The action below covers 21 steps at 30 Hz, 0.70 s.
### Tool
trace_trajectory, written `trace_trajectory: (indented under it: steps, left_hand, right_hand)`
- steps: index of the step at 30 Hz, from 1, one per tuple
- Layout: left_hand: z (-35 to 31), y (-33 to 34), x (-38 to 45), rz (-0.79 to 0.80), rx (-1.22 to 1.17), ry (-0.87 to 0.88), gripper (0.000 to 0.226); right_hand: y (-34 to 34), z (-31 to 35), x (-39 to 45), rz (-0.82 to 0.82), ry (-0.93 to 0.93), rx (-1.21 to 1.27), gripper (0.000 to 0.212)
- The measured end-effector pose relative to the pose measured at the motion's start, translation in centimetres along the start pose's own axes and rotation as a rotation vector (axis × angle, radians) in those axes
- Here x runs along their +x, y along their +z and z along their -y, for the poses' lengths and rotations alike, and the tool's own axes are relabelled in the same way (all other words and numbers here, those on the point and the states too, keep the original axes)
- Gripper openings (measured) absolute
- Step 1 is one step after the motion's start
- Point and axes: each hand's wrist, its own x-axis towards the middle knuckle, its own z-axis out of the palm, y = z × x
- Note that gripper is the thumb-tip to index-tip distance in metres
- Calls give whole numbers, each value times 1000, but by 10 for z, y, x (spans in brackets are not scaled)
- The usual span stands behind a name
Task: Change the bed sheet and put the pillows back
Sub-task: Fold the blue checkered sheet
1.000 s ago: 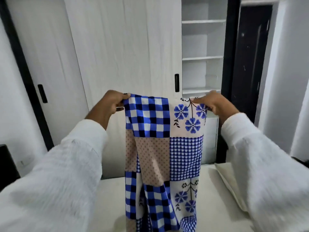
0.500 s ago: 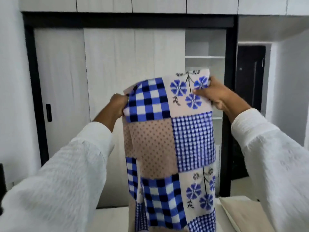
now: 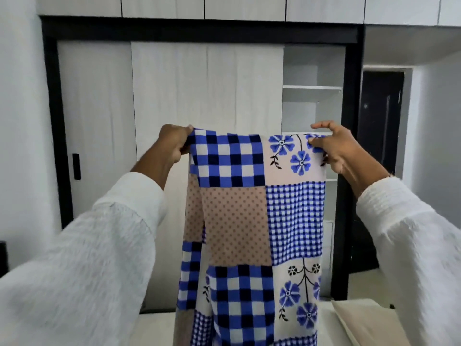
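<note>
A folded bed sheet [image 3: 252, 221] with blue checks, blue flowers and brown dotted squares hangs in front of me, held up by its top edge. My left hand [image 3: 173, 143] grips its upper left corner in a fist. My right hand [image 3: 334, 151] pinches the upper right corner with the thumb, the index finger raised above the cloth. The sheet's lower end drops out of view at the bottom. A beige pillow [image 3: 366, 323] lies at the lower right on the bare white mattress [image 3: 157, 329].
A white wardrobe [image 3: 207, 96] with a black frame faces me; its right door is slid aside, showing bare shelves [image 3: 313, 87]. A dark doorway [image 3: 380, 146] stands at the far right. A dark object edge [image 3: 3, 255] shows at the far left.
Both hands have stayed on the sheet's top corners and spread a little wider, pulling the top edge flatter. The view has tilted upward, so less of the mattress shows.
</note>
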Motion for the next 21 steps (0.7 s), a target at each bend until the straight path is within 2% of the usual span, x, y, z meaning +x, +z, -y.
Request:
trace_trajectory:
  steps: [2, 4, 6, 8, 11, 13, 14, 15, 17, 18, 20, 21]
  left_hand:
    - [6, 2, -3, 115, 41, -84, 6]
    - [23, 3, -4, 184, 162, -174, 10]
    - [48, 3, 1, 176, 269, -258, 13]
    - [76, 5, 8, 190, 252, -385, 15]
    - [117, 19, 25, 238, 115, -564, 14]
    - [146, 33, 36, 239, 52, -616, 14]
    - [159, 41, 44, 210, 28, -602, 7]
    - [168, 49, 51, 164, -21, -564, 14]
    - [173, 66, 73, 101, -188, -412, 57]
    - [164, 73, 82, 94, -276, -321, 66]
    - [125, 89, 106, 139, -481, -134, 59]
    - [101, 96, 117, 174, -595, -38, 41]
  right_hand:
    - [6, -9, 6, -30, 16, -90, 29]
    - [10, -27, 10, 29, 75, -235, 30]
    - [12, -48, 16, 112, 163, -383, 27]
    - [15, -66, 20, 205, 302, -479, 21]
    - [31, -103, 28, 371, 553, -364, 23]
    - [48, -131, 37, 449, 598, -287, 20]
    - [57, -141, 43, 456, 581, -279, 12]
    - [64, -148, 49, 442, 548, -285, 8]
    - [75, -157, 69, 362, 410, -299, 19]
    - [81, -152, 77, 317, 311, -289, 23]
    - [90, -126, 102, 222, 45, -215, 21]
    - [91, -109, 117, 190, -108, -185, 16]
